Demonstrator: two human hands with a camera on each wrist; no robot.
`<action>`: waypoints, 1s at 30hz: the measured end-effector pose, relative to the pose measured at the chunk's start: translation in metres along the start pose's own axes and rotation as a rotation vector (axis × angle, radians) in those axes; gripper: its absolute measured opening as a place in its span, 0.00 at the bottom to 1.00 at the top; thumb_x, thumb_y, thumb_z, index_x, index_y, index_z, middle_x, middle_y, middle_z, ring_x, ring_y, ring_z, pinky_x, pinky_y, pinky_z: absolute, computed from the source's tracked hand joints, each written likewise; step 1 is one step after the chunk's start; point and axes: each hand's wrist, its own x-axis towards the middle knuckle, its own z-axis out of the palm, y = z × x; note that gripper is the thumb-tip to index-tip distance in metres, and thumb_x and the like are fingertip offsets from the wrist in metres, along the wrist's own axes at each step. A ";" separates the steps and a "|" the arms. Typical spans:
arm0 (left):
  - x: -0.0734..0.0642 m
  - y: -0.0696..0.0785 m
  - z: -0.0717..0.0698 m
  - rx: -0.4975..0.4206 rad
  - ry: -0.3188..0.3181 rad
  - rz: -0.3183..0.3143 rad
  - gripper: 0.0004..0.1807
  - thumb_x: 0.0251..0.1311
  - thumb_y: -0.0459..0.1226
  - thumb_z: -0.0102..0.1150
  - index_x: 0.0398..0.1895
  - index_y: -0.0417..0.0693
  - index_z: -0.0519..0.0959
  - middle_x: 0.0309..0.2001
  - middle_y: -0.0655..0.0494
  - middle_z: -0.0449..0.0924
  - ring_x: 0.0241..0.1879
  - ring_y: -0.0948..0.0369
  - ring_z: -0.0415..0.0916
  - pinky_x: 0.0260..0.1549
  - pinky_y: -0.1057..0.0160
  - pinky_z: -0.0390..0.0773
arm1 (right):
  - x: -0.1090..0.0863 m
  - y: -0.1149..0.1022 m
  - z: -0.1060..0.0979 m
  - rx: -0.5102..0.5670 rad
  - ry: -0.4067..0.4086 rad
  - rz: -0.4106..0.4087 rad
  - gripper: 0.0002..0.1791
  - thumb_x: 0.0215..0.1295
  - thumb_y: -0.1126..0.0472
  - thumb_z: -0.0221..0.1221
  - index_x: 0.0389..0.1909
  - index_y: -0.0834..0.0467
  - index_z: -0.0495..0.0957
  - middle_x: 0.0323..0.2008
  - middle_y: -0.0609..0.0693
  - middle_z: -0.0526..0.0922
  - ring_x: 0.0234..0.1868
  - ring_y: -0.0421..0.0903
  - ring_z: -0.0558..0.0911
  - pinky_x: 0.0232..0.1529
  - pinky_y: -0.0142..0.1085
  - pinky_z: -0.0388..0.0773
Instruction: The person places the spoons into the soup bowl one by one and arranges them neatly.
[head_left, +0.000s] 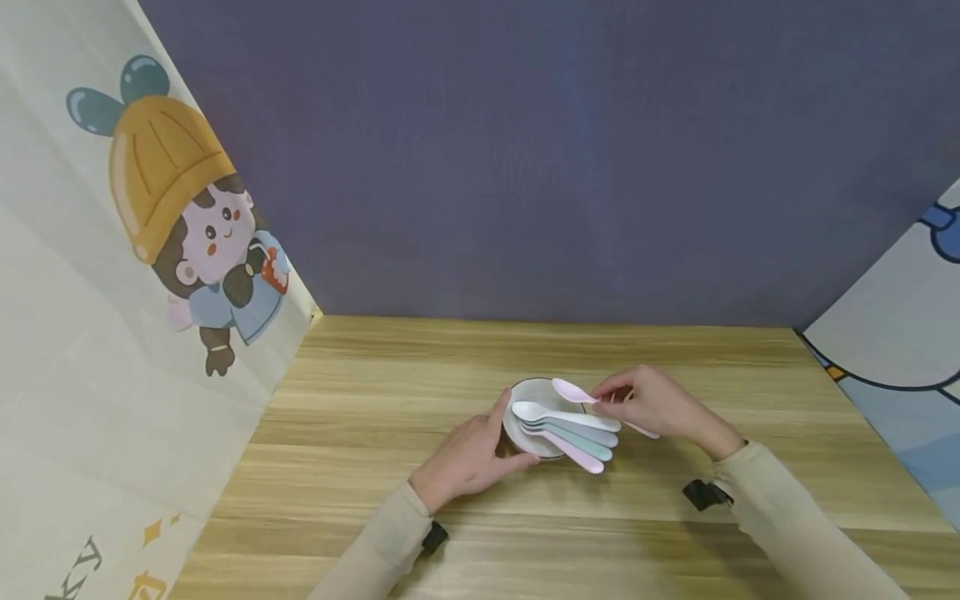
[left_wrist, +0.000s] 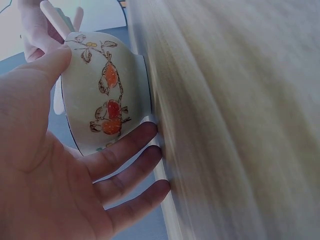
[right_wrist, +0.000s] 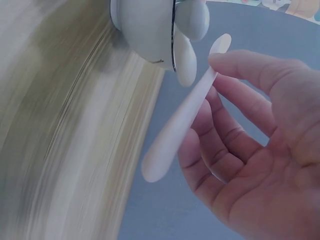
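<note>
A small round bowl (head_left: 534, 389) with a dark rim stands on the table; the left wrist view shows fruit sprigs painted on its outer wall. My left hand (head_left: 468, 457) holds the bowl from the left, thumb and fingers spread about its side. Several spoons lie stacked in the bowl, handles over the right rim: a white spoon (head_left: 577, 417) on top, then a greyish one, a green spoon (head_left: 588, 447) and a pink spoon (head_left: 581, 457). Just right of the bowl, my right hand (head_left: 654, 406) pinches another pink spoon (right_wrist: 172, 135) by its handle, its head above the rim.
The wood-grain table (head_left: 390, 367) ends at a dark blue-grey panel (head_left: 480, 167) behind. A white sheet (head_left: 60, 250) with a cartoon figure flanks the left side, and another printed sheet (head_left: 892, 317) the right. Black bands (head_left: 705, 494) sit at both wrists.
</note>
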 end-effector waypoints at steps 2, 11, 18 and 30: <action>0.000 -0.001 0.000 0.000 0.001 0.002 0.62 0.66 0.74 0.53 0.89 0.46 0.44 0.65 0.43 0.82 0.61 0.52 0.81 0.60 0.51 0.82 | 0.002 -0.002 0.001 0.002 -0.004 -0.003 0.10 0.66 0.56 0.73 0.45 0.55 0.93 0.35 0.43 0.91 0.31 0.41 0.81 0.30 0.31 0.77; -0.002 -0.002 0.000 -0.005 0.003 0.011 0.62 0.66 0.74 0.54 0.88 0.46 0.44 0.68 0.42 0.80 0.64 0.50 0.81 0.62 0.49 0.81 | 0.010 -0.008 0.006 0.009 -0.017 -0.027 0.09 0.66 0.60 0.71 0.45 0.55 0.93 0.36 0.46 0.92 0.31 0.42 0.82 0.29 0.31 0.77; -0.002 -0.002 0.001 0.003 0.002 0.013 0.63 0.66 0.74 0.54 0.88 0.45 0.45 0.64 0.42 0.82 0.61 0.51 0.82 0.59 0.50 0.82 | 0.013 -0.014 0.008 0.005 -0.036 -0.029 0.09 0.67 0.59 0.71 0.46 0.55 0.93 0.38 0.46 0.92 0.31 0.40 0.81 0.28 0.31 0.77; -0.004 -0.001 0.001 0.006 -0.014 0.016 0.63 0.66 0.75 0.53 0.88 0.46 0.44 0.65 0.43 0.82 0.60 0.53 0.82 0.59 0.52 0.82 | 0.020 -0.018 0.021 -0.030 -0.041 -0.083 0.08 0.66 0.62 0.72 0.45 0.57 0.93 0.36 0.46 0.92 0.30 0.38 0.80 0.30 0.29 0.77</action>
